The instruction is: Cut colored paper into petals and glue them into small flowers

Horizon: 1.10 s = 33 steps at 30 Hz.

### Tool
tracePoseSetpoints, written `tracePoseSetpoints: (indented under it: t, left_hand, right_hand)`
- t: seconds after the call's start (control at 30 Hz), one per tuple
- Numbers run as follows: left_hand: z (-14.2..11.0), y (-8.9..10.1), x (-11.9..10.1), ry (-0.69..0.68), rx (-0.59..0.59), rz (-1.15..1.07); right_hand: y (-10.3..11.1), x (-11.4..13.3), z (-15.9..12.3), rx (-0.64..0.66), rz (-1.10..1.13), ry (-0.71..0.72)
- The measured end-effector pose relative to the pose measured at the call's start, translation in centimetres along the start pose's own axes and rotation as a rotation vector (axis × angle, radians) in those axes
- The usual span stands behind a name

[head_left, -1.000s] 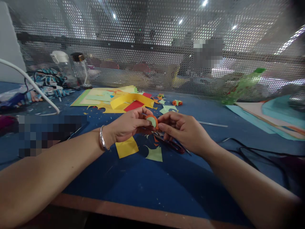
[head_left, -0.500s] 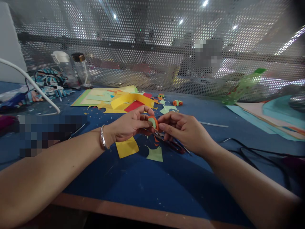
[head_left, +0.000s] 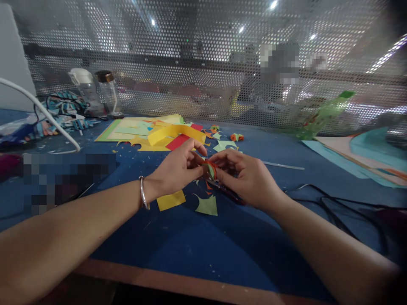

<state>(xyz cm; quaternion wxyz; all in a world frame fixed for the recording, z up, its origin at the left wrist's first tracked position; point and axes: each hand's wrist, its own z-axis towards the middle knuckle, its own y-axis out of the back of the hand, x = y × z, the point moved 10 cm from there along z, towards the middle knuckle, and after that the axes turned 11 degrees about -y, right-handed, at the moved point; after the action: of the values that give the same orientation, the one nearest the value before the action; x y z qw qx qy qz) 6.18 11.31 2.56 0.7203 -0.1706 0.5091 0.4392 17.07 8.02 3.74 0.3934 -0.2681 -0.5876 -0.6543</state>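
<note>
Between the fingertips of both hands is a small curled orange and green paper piece. My left hand pinches its left side, thumb toward me. My right hand grips the right side with thumb and fingers. Partly hidden under my right hand lie dark-handled scissors on the blue table. Below the hands are a yellow paper square and a cut green paper scrap. Beyond them rests a finished-looking orange and green paper roll.
Coloured paper sheets and a yellow strip lie at the back. Two bottles stand back left, a green bottle leans back right. Black cables cross the right side; a perforated metal screen closes the back.
Both hands have drawn closer around the paper piece, which has turned and shifted slightly right and down. The slim blue tool formerly seen under my right hand is now hidden.
</note>
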Motion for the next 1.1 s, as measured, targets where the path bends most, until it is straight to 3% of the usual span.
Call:
tracePoseSetpoints:
  t: [0.43,0.77,0.93,1.1]
  left_hand:
    - [-0.3,0.0,1.5,0.135,-0.082,-0.139]
    - [-0.2,0.8,1.6,0.144,-0.122,-0.038]
    - [0.0,2.0,1.6,0.117,-0.128,0.084]
    - [0.1,2.7,1.7,0.092,-0.102,0.143]
  right_hand:
    - [-0.5,0.6,-0.2,-0.025,-0.166,0.057]
    - [-0.4,0.0,0.0,-0.008,-0.128,0.016]
    - [2.8,-1.2,1.0,-0.106,-0.175,-0.045]
    - [6.4,-5.1,2.5,-0.108,-0.565,-0.151]
